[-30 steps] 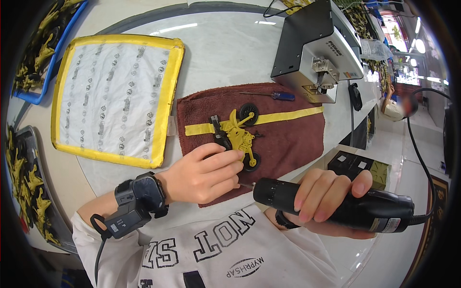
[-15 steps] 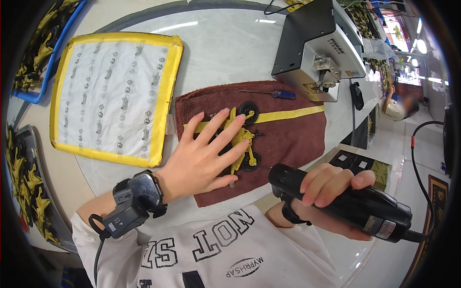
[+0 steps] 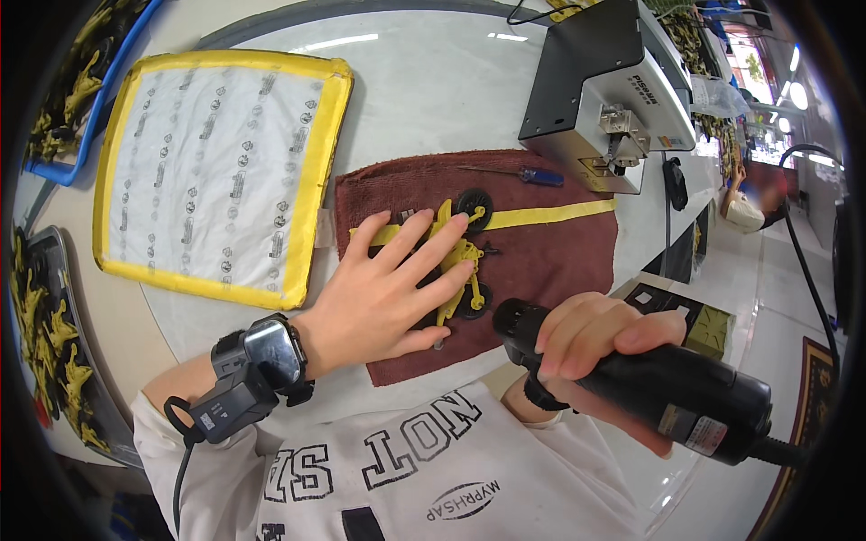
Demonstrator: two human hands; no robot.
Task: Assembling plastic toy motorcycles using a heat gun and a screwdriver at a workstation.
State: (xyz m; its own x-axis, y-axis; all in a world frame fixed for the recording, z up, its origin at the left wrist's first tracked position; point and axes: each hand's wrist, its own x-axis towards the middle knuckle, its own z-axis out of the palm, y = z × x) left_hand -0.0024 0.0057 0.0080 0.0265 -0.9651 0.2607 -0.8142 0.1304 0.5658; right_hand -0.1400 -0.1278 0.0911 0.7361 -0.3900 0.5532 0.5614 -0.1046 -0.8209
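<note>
My left hand (image 3: 379, 288) lies flat with fingers spread over a small yellow toy vehicle (image 3: 466, 252) with black wheels, pressing it on a dark red cloth (image 3: 559, 261). Part of the toy is hidden beneath my fingers. My right hand (image 3: 595, 338) is wrapped round a black corded electric screwdriver (image 3: 690, 397), whose front end points left, to the lower right of the toy and apart from it. On the cloth's far part rests a blue-handled screwdriver (image 3: 541, 176). A yellow stripe (image 3: 555, 215) crosses the cloth.
A grey-and-black machine (image 3: 577, 99) stands at the far right of the table. Left is a white pad with yellow taped edges (image 3: 216, 171). A blue-rimmed crate (image 3: 88, 140) and a metal tray (image 3: 77, 302) hold yellow parts. Behind sits a person (image 3: 745, 212).
My right hand has brought the electric screwdriver slightly left, and its cable has swung. My left hand stays spread on the toy. The whole view has shifted a little.
</note>
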